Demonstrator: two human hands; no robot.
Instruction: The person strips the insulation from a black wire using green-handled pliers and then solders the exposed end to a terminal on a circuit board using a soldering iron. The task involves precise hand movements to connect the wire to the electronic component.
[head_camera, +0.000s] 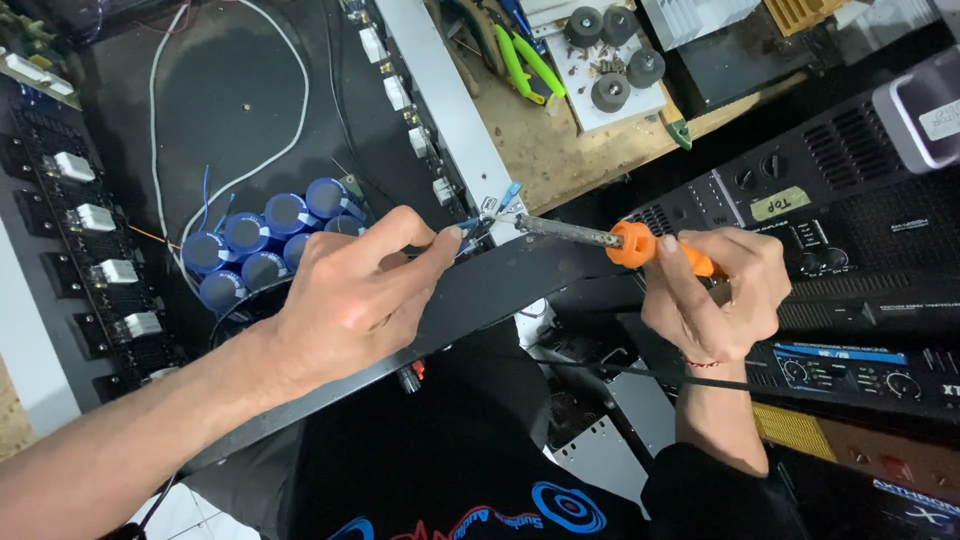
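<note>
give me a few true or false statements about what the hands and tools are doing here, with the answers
1. The right hand holds a soldering iron with an orange handle. True.
2. The left hand rests flat on the wooden bench. False: it pinches a thin blue wire at the iron's tip.
3. A cluster of blue capacitors sits just behind the left hand. True.
4. The green-handled pliers are in the right hand. False: they lie untouched on the bench.

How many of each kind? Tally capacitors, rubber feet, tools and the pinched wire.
Blue capacitors: 8
Black rubber feet: 4
Soldering iron, in right hand: 1
Green-handled pliers: 1
Blue wire, pinched by left hand: 1
Total: 15
</note>
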